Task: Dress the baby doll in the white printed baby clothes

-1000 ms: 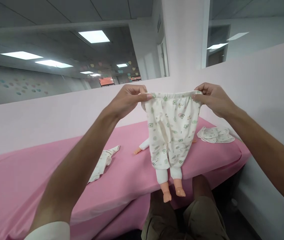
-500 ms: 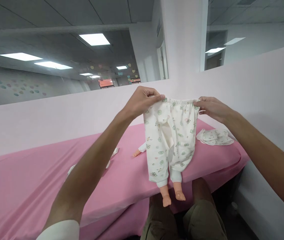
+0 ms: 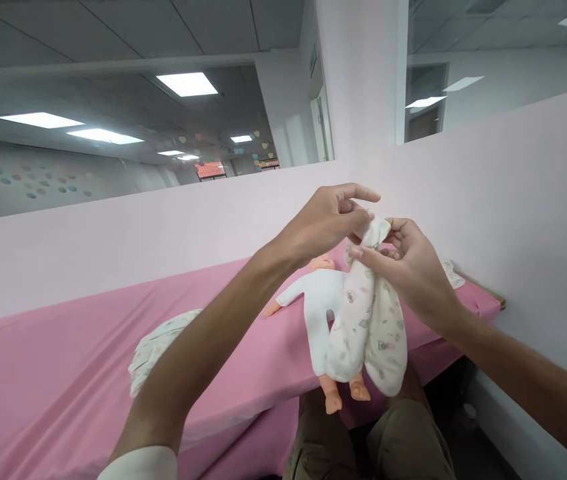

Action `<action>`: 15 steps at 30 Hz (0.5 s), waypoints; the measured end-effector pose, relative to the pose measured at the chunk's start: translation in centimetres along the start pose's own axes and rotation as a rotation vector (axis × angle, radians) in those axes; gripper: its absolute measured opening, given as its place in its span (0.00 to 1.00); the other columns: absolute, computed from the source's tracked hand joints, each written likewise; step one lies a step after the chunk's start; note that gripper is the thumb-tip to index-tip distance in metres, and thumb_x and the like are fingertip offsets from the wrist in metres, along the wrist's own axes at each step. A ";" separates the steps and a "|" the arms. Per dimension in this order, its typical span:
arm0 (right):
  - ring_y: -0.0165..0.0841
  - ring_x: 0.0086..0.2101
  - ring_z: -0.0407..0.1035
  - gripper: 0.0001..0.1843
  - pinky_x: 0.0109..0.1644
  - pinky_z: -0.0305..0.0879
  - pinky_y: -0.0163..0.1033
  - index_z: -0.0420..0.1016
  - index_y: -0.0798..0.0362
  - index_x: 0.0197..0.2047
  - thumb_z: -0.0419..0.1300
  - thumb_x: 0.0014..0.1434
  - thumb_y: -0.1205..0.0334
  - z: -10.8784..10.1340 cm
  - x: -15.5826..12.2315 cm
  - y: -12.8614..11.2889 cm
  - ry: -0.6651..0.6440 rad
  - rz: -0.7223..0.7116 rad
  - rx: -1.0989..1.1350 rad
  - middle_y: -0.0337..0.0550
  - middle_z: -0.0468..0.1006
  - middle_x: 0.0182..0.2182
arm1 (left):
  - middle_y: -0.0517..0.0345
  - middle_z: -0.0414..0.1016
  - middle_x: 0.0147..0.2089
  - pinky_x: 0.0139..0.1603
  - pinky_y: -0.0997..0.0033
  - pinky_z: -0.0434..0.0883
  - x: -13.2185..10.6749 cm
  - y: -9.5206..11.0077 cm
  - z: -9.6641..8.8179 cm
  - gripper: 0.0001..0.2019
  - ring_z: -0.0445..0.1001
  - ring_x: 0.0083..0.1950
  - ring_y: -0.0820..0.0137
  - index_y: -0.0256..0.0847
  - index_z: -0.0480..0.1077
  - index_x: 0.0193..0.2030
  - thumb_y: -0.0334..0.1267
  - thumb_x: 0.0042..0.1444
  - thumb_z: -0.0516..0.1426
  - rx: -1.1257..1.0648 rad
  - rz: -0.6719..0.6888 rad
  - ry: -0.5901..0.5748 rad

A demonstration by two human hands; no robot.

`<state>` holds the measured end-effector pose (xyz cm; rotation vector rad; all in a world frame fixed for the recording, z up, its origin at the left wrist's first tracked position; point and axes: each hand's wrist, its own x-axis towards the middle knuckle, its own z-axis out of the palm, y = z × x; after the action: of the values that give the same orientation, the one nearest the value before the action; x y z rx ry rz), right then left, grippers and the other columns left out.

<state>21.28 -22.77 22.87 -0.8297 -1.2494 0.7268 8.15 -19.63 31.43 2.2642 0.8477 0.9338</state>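
Observation:
The printed baby trousers hang gathered in a bunch in front of me, a white cuff at the top. My left hand pinches the cloth near that cuff, its index finger stretched out above. From the right, my right hand grips the trousers just below, thumb across the front and fingers behind. Beneath them a baby doll in a white suit lies on the pink-covered table, its bare feet at the near edge. The trousers cover part of its body and legs.
A folded printed cloth lies left of the doll, partly behind my left forearm. Another printed cloth is at the table's right end. White walls with windows stand behind and to the right. My knees are under the near edge.
The trousers were held spread by the waistband; now they are gathered and turned, cuff up. My hands have come together to the right, and the doll's body shows.

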 end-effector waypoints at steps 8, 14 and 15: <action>0.31 0.29 0.69 0.12 0.28 0.65 0.36 0.69 0.49 0.37 0.65 0.50 0.58 -1.7 1.8 1.6 0.095 0.039 0.096 0.38 0.74 0.31 | 0.48 0.67 0.62 0.56 0.58 0.69 -3.8 -4.5 0.8 0.34 0.65 0.63 0.57 0.49 0.62 0.63 0.44 0.48 0.65 -0.097 -0.023 0.180; 0.31 0.30 0.72 0.15 0.31 0.69 0.37 0.69 0.49 0.40 0.66 0.49 0.58 -1.6 2.0 0.6 0.071 0.060 0.319 0.39 0.75 0.33 | 0.47 0.75 0.55 0.55 0.59 0.70 -7.6 -10.7 8.2 0.31 0.73 0.56 0.57 0.44 0.68 0.57 0.45 0.46 0.68 -0.604 -0.365 -0.181; 0.32 0.30 0.72 0.16 0.31 0.70 0.37 0.69 0.50 0.40 0.67 0.48 0.58 -1.8 2.3 0.7 0.072 0.065 0.335 0.39 0.75 0.33 | 0.47 0.76 0.52 0.54 0.59 0.71 -8.0 -11.1 9.1 0.27 0.75 0.54 0.57 0.42 0.71 0.53 0.46 0.47 0.67 -0.663 -0.399 -0.186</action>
<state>23.43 -20.69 23.24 -0.6165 -1.0043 0.9218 6.74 -20.28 15.13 1.5140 0.7300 0.6724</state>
